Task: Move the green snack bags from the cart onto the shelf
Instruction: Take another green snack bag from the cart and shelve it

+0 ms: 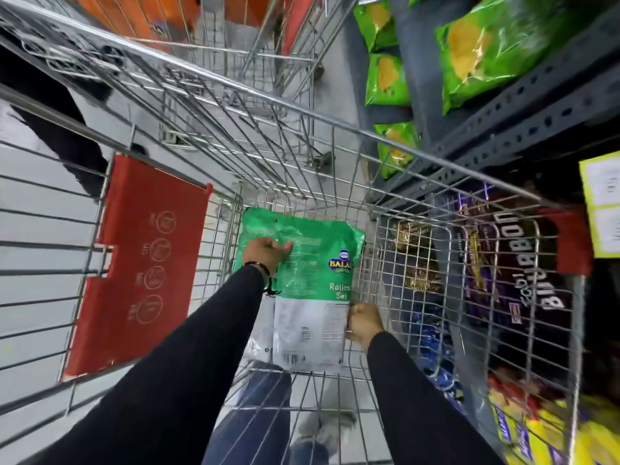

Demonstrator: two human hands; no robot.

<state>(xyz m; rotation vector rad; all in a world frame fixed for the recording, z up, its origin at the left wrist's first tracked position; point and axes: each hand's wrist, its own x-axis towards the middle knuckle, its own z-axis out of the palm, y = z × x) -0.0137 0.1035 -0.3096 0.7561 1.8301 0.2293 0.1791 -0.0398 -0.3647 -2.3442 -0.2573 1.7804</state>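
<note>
so the snack bag [302, 290] lies flat in the cart [335, 135], on its wire bottom. left hand [265, 251] sits on the bag's left part, right hand [364, 323] at its right edge. shelf [523, 105] with more bags [496, 45] stands right of the cart, flap [144, 263] on its left side

We are in a shop aisle: a wire cart [302, 135] with a red seat flap [144, 263] stands just beside a slotted metal shelf [523, 105] stocked with green bags [486, 52], biscuit packs [523, 263] and a yellow price tag [604, 203].
</note>
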